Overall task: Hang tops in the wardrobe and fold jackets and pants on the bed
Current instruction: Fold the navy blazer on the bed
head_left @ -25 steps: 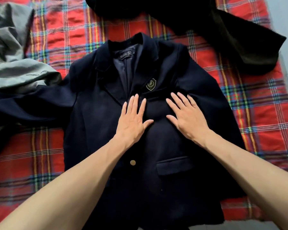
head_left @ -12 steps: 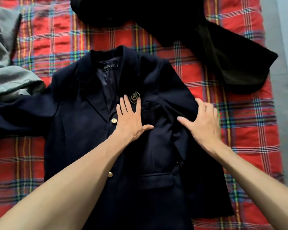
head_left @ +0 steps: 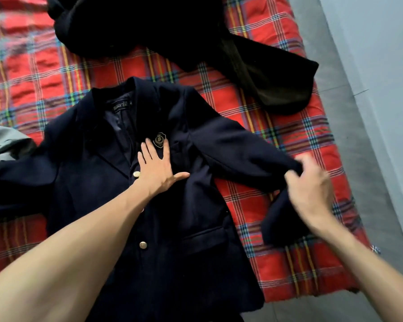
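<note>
Navy blazer lies face up in the middle of the red plaid bed, collar away from the person, buttons done up, and now we have movement on the near side! A second ago both palms were flat on the chest, smoothing; half a second ago the right hand had slid out to the jacket's edge; now the right hand has the sleeve and is drawing it out from the body, so it stretches across the plaid with the cuff drooping below the wrist. That hand is smeared by motion, so the grip is hard to read, but its fingers look curled round the cloth near the elbow bend. The left hand has barely budged: it stays spread flat, fingers straight, thumb out, pressing the chest just below the gold badge and holding nothing, an anchor so the jacket does not drag along. The other sleeve still trails off to the far left beside a grey garment, and a black garment waits at the head of the bed. I read this as smoothing over and folding begun: sleeve freed, likely to be laid back across the front next.
</note>
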Available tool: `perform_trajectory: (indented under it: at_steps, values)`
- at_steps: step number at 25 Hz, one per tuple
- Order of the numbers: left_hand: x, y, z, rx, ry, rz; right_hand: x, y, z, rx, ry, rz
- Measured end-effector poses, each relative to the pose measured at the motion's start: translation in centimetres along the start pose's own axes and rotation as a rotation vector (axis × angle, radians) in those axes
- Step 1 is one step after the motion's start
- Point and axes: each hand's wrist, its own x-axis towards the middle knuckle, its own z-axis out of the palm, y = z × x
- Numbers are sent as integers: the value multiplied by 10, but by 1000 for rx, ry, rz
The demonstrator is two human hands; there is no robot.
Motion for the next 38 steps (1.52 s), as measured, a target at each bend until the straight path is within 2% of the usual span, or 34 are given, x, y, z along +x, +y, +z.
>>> perform_trajectory:
  at_steps: [2, 3, 4, 5, 6, 7, 8, 10, 12, 14, 15, 16, 18, 19, 21, 25, 27, 28, 29, 30, 32, 33, 35, 36, 38]
  values:
    - [-3, -1, -7, -46, -19, -13, 28, -24, -43, -10, 509, -170]
    - [-6, 0, -11, -56, 18, -8, 31, -31, -53, -26, 626, -242]
    - [-11, 1, -14, -46, 97, 20, 25, -35, -49, -37, 617, -340]
    - [-18, 4, -16, -20, 207, 87, 7, -36, -35, -41, 517, -464]
    - [-25, 8, -16, -5, 315, 180, -16, -32, -7, -42, 348, -574]
    - [-31, 13, -15, -1, 401, 287, -40, -25, 23, -53, 128, -600]
    - [-35, 20, -14, 12, 443, 387, -63, -16, 53, -44, -100, -508]
    - [-36, 33, -10, 60, 359, 467, -93, 2, 94, 143, -434, -42]
    - [-32, 42, -6, 83, 183, 397, -105, 16, 107, 579, -653, 306]
    - [-25, 45, -4, 103, 82, 342, -111, 24, 104, 968, -792, 452]
    - [-23, 46, -3, 102, 58, 337, -114, 27, 98, 1012, -811, 445]
    - [-23, 47, -4, 94, 44, 334, -115, 32, 96, 835, -770, 358]
    - [-24, 50, -5, 101, 39, 323, -116, 43, 95, 199, -583, 89]
    - [-25, 51, -5, 113, 44, 316, -117, 46, 95, 28, -520, 12]
    - [-26, 53, -4, 146, 61, 303, -119, 48, 93, -41, -566, -10]
    - [-27, 59, -2, 149, 33, 267, -125, 61, 93, -77, -841, 92]
    - [-30, 59, -4, 152, 36, 279, -121, 56, 89, -155, -801, 0]
    - [-31, 57, -6, 114, 68, 300, -114, 48, 86, -67, -737, -40]
    - [-34, 52, -9, 50, 144, 332, -106, 37, 83, 125, -668, -15]
    - [-37, 44, -11, -20, 265, 347, -91, 24, 80, 372, -586, 55]
    - [-41, 23, -12, -76, 461, 268, -39, -5, 76, 844, -458, 238]
    - [-41, 11, -12, -68, 445, 188, -7, -20, 76, 1014, -438, 308]
    - [-34, -4, -7, -41, 234, 64, 57, -51, 76, 1274, -411, 404]
    - [-28, -8, -5, -20, 128, 59, 84, -64, 75, 1375, -377, 475]
    - [-17, -9, -4, -1, 22, 94, 118, -82, 72, 1486, -371, 581]
